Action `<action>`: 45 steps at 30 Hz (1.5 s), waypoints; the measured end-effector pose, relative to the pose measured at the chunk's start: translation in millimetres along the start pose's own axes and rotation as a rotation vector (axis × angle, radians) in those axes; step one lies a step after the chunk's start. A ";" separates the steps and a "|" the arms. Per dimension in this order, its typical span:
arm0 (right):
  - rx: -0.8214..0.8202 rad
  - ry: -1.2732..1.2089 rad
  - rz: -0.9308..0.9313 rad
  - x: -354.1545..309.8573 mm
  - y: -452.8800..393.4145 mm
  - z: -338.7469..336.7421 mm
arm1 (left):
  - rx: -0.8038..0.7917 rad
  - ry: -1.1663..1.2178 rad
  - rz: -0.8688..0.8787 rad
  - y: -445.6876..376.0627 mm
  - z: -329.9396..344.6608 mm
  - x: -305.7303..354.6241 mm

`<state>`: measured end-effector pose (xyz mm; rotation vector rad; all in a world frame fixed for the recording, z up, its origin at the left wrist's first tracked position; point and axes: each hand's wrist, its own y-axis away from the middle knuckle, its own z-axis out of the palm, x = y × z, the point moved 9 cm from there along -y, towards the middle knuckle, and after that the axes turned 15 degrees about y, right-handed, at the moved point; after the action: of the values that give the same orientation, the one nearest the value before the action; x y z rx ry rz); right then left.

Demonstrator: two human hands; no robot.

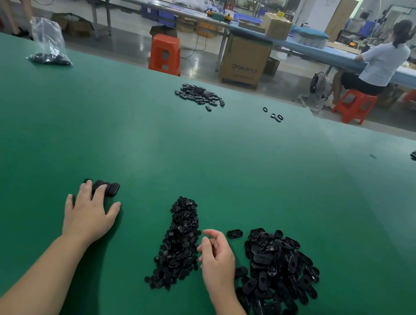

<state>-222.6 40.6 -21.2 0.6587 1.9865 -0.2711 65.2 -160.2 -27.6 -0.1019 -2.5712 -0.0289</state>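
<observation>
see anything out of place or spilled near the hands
Nothing looks spilled or damaged. One shell lies alone on the table, just apart from the big pile, beside the right hand. The left hand has its fingers on a neat row of pieces.

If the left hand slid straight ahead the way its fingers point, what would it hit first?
The left hand would meet the short row of black oval pieces first; its fingertips seem to touch them, though depth is hard to judge.
</observation>
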 end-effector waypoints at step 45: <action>0.051 0.132 -0.048 -4.6 0.3 0.4 | -0.008 0.003 0.426 57.5 57.1 115.2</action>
<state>-220.4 39.1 -17.3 0.6768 2.1300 -0.3154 -57.7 -92.8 -13.7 -0.6468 -2.4939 0.1198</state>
